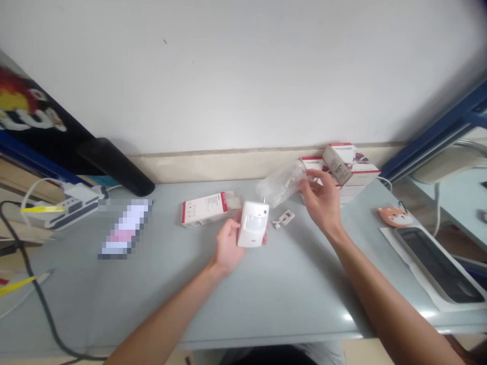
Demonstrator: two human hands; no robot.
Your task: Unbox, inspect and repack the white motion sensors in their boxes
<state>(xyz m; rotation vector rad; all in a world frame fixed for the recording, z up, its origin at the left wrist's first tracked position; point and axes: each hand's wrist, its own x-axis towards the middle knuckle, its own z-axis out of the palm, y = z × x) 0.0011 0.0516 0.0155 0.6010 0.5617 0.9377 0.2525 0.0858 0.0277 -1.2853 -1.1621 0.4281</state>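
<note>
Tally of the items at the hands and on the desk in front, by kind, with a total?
White motion sensor, in left hand: 1
Clear plastic bag, in right hand: 1
Small white bracket: 1
Red-and-white cardboard boxes: 3
Total: 6

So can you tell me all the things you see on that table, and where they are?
motion sensor: one, white, in the left hand
plastic bag: one, clear, in the right hand
small fitting: one, white, on the table beside the sensor
box: one, white and red, on the table
stacked boxes: at least two, white and red, at the back
power strip: one, white and dark, far left
cable: one, black, far left
blurred item: one, pink and white, left
fox-shaped item: one, orange, right
dark tablet: one, black, right
table: one, grey, under everything
left hand: one, holding the sensor
right hand: one, holding the bag
</note>
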